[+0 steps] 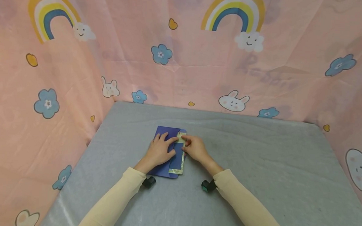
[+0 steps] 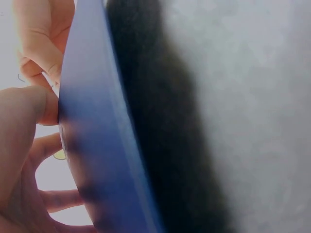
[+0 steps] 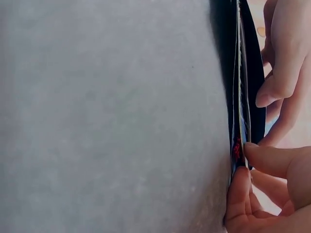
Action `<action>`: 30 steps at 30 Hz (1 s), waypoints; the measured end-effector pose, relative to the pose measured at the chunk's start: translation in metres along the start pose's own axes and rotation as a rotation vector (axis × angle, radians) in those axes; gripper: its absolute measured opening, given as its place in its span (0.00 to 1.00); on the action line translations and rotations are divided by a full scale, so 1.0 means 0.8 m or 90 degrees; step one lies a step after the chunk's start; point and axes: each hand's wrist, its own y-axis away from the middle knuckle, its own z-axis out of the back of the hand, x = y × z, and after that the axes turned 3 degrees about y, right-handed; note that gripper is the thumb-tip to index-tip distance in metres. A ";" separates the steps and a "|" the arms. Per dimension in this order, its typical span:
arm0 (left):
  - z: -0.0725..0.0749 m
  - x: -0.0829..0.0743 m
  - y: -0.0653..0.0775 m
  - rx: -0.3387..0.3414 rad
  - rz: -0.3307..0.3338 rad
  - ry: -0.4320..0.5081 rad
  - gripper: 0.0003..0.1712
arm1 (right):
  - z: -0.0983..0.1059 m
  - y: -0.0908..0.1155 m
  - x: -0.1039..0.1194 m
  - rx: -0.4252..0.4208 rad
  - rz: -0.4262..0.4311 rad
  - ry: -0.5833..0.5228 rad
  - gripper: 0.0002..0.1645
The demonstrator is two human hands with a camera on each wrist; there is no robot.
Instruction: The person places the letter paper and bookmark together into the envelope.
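Note:
A flat blue-purple book or folder (image 1: 168,130) lies on the table in the head view, its long sides running away from me. Along its right side shows a blue panel with a pale yellow-green patterned border (image 1: 176,161). My left hand (image 1: 159,152) rests on the cover with spread fingers, thumb and index finger reaching to the panel. At the panel's right edge, my right hand (image 1: 196,149) pinches it between thumb and fingers. In the right wrist view, thin layers (image 3: 241,87) appear edge-on beside the right hand (image 3: 272,189), with a bit of red (image 3: 237,148) between them.
A grey cloth-covered table (image 1: 257,163) surrounds the book. Pink curtains (image 1: 194,76) printed with rainbows, rabbits and flowers hang at the back and sides. Dark wrist cameras (image 1: 208,186) sit under both sleeves.

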 end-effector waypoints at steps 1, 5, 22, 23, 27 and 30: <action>0.000 0.000 0.000 0.000 0.000 0.001 0.30 | 0.000 0.000 -0.001 0.004 0.005 -0.004 0.28; -0.001 0.000 0.000 0.001 0.000 0.003 0.30 | 0.001 0.001 -0.003 0.023 0.010 -0.014 0.30; 0.000 0.000 0.000 -0.002 -0.003 -0.001 0.31 | -0.004 -0.002 0.004 0.017 -0.002 0.019 0.31; 0.000 0.000 0.000 -0.002 -0.003 -0.001 0.31 | -0.004 -0.002 0.004 0.015 -0.003 0.025 0.31; -0.001 0.000 0.000 -0.001 0.000 -0.002 0.30 | -0.007 -0.003 0.004 0.007 -0.002 0.037 0.31; -0.001 0.000 0.000 -0.001 0.000 -0.004 0.30 | -0.009 -0.004 0.005 0.003 -0.002 0.045 0.31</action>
